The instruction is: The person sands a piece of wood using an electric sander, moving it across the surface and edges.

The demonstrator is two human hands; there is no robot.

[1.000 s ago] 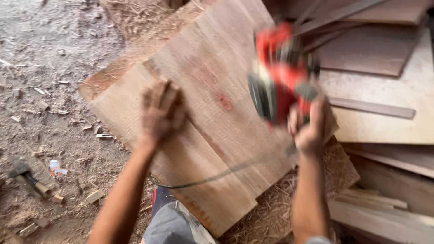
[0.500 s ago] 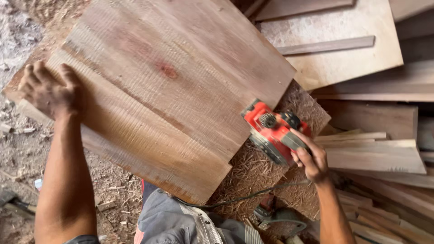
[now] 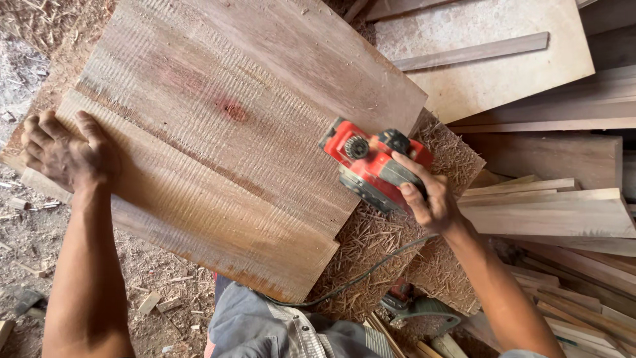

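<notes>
A large rough-sawn wooden board (image 3: 218, 132) lies tilted across a coarse fibre panel (image 3: 391, 245). My left hand (image 3: 63, 152) grips the board's left edge, fingers curled over it. My right hand (image 3: 427, 195) holds the handle of a red electric planer (image 3: 371, 162), which rests at the board's right edge on the fibre panel. The planer's dark cord (image 3: 358, 278) trails down toward my lap. A reddish knot (image 3: 232, 109) marks the board's middle.
Stacked planks (image 3: 550, 205) fill the right side, with a pale sheet and a thin strip (image 3: 470, 53) at the top. Sawdust, chips and wood scraps (image 3: 152, 301) cover the ground at left. A green-handled tool (image 3: 417, 308) lies below the panel.
The planer came down from mid-air to the board's right edge. My left hand slid from the board's middle to its left edge. The view has shifted closer.
</notes>
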